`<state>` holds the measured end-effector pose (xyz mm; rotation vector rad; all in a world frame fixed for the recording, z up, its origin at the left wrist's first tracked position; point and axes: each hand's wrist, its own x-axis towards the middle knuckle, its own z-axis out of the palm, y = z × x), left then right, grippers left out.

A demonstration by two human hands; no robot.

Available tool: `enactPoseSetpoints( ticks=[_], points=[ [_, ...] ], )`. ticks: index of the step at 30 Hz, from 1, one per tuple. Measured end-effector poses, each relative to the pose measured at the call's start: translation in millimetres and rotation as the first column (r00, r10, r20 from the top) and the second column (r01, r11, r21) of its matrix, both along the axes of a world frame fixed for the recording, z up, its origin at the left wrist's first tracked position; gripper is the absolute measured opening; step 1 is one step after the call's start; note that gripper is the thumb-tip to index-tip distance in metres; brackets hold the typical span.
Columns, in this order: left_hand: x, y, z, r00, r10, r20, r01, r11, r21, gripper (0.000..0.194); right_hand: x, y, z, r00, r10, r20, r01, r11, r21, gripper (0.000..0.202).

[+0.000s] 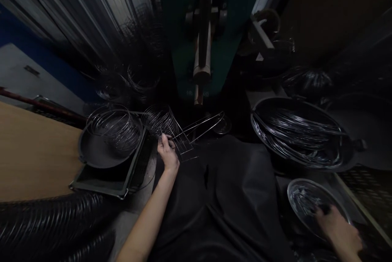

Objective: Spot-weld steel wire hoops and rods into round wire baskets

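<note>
My left hand (168, 149) is closed on a wire frame (187, 141) of thin crossed wires, with a long wire loop reaching to the right. The frame is held above the dark apron, below the welding-type machine's copper-coloured rod. My right hand (335, 225) is over a round metal dish (298, 186) at the lower right, which holds small shiny metal pieces. Its fingertips are dark and blurred, so what they hold, if anything, cannot be made out.
A green machine (202, 57) with a thick vertical rod stands ahead. On the left, a round pan (98, 153) of wire rings rests on a crate (122, 190). A large basin (257, 125) of bent wires is on the right. Coiled wire rings (159, 119) lie behind my left hand.
</note>
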<state>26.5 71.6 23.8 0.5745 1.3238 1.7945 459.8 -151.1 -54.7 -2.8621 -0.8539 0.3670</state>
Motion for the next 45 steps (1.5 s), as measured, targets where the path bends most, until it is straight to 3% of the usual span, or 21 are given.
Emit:
enactPoseSetpoints(
  ticks=[2,3,5,7,8,11,13,15,18,22,27,36,45],
  points=[
    [-4.2,1.4,-0.6,1.0,0.007,-0.006,-0.007,1.0,0.0,0.038,-14.8,13.4,18.5,0.99,-0.139,0.014,0.14,0.984,-0.11,0.042],
    [-6.1,2.1,-0.6,1.0,0.01,-0.011,-0.009,1.0,0.001,0.039,-24.7,22.9,29.7,0.986,-0.166,-0.009,0.164,0.981,-0.102,0.043],
    [-9.1,3.8,0.2,0.999,0.02,-0.027,-0.02,1.0,0.01,0.039,-50.9,47.7,53.8,0.985,-0.12,-0.12,0.129,0.989,0.073,0.035],
    [-10.4,5.7,1.9,0.999,0.036,-0.031,-0.035,0.999,0.028,0.04,-85.6,79.3,76.3,0.948,-0.025,-0.319,0.135,0.935,0.327,0.024],
    [-10.5,6.6,2.9,0.999,0.04,-0.028,-0.039,0.999,0.035,0.041,-105.4,97.2,85.8,0.892,0.05,-0.45,0.172,0.881,0.44,0.023],
    [-9.8,8.5,5.8,0.999,0.031,-0.021,-0.031,0.999,0.035,0.041,-166.6,154.3,106.6,0.605,0.265,-0.751,0.331,0.774,0.54,0.031],
    [-10.2,9.1,6.7,0.999,0.03,-0.028,-0.029,0.999,0.033,0.041,-202.3,189.5,115.4,0.47,0.369,-0.802,0.362,0.748,0.556,0.037],
    [-12.1,9.6,6.0,0.999,0.037,-0.036,-0.036,0.999,0.039,0.041,-230.0,217.5,122.2,0.384,0.434,-0.815,0.387,0.726,0.569,0.039],
    [-17.3,11.8,2.0,0.998,0.046,-0.043,-0.045,0.998,0.037,0.041,-256.3,242.5,130.8,0.258,0.498,-0.828,0.458,0.691,0.559,0.04],
    [-25.5,19.3,-4.7,0.998,0.043,-0.046,-0.042,0.999,0.016,0.042,-271.8,252.6,140.3,0.115,0.489,-0.864,0.533,0.704,0.47,0.035],
    [-30.5,30.9,-7.5,0.998,0.011,-0.055,-0.012,1.0,-0.008,0.041,-277.2,256.2,147.9,0.037,0.443,-0.896,0.552,0.738,0.388,0.03],
    [-29.9,43.2,-15.0,0.998,0.008,-0.069,-0.011,0.999,-0.039,0.041,-280.4,265.5,152.2,0.034,0.393,-0.919,0.57,0.748,0.341,0.028],
    [-28.5,53.5,-9.6,0.998,-0.021,-0.054,0.019,0.999,-0.041,0.043,-281.8,274.0,155.0,0.035,0.395,-0.918,0.598,0.728,0.336,0.024]
  ],
)
